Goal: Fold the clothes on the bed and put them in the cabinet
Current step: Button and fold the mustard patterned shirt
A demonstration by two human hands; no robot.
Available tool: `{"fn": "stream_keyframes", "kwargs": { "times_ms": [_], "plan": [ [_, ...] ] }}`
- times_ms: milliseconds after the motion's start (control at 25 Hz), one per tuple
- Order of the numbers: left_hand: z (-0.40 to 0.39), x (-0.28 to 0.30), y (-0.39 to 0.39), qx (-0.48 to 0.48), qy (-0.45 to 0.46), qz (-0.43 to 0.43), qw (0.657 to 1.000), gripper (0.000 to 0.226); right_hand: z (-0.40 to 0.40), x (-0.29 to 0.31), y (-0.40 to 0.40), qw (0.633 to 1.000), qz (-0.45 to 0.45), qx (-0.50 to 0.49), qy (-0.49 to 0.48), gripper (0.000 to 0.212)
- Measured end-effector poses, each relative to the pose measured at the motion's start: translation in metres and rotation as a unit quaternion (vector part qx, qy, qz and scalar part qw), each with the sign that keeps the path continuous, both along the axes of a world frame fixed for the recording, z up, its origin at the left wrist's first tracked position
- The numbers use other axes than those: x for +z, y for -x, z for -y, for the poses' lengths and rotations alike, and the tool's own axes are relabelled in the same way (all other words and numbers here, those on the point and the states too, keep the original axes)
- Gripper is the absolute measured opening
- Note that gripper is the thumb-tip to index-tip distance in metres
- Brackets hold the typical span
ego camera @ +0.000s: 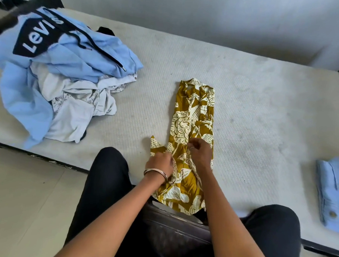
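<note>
Patterned shirt (192,133) | left hand (159,163), right hand (199,153) both pinch its near half | risk: loose flap beside left hand springs open, narrow fold skews

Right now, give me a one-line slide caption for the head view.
Both hands, left and right, pinch a narrow-folded yellow shirt on the bed; unfolded pile waits left.

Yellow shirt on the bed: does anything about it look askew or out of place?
Yes. The yellow shirt is folded into a strip, but one flap sticks out sideways beside the left hand.
</note>
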State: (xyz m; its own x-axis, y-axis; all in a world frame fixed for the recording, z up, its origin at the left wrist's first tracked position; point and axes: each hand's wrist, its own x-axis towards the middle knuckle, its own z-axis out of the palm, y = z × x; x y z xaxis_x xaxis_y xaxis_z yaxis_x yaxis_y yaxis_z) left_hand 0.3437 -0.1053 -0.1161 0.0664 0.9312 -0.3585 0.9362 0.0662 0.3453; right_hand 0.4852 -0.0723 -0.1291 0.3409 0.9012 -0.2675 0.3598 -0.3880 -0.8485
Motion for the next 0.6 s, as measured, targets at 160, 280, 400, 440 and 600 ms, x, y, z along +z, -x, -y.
{"fn": "stream_keyframes", "kwargs": {
  "times_ms": [160,280,400,440,600],
  "plan": [
    [0.006,-0.017,0.027,0.288,0.163,0.112,0.937,0.031,-0.005,-0.013,0.039,0.956,0.099,0.257,0.098,0.041],
    [0.009,-0.029,0.029,0.259,0.269,0.213,0.903,0.061,-0.008,-0.023,0.068,0.929,0.166,0.279,0.177,0.053],
    [0.007,-0.03,0.024,0.188,0.247,0.199,0.929,0.071,-0.018,-0.02,0.066,0.967,-0.034,0.181,0.175,0.021],
    [0.007,-0.027,0.021,0.16,0.214,0.183,0.946,0.076,-0.019,-0.013,0.056,0.958,-0.18,0.15,0.165,0.019],
    [0.012,-0.023,-0.002,-0.007,0.103,0.028,0.994,0.1,0.008,0.025,0.005,0.812,-0.578,-0.037,0.08,0.028]
  ]
}}
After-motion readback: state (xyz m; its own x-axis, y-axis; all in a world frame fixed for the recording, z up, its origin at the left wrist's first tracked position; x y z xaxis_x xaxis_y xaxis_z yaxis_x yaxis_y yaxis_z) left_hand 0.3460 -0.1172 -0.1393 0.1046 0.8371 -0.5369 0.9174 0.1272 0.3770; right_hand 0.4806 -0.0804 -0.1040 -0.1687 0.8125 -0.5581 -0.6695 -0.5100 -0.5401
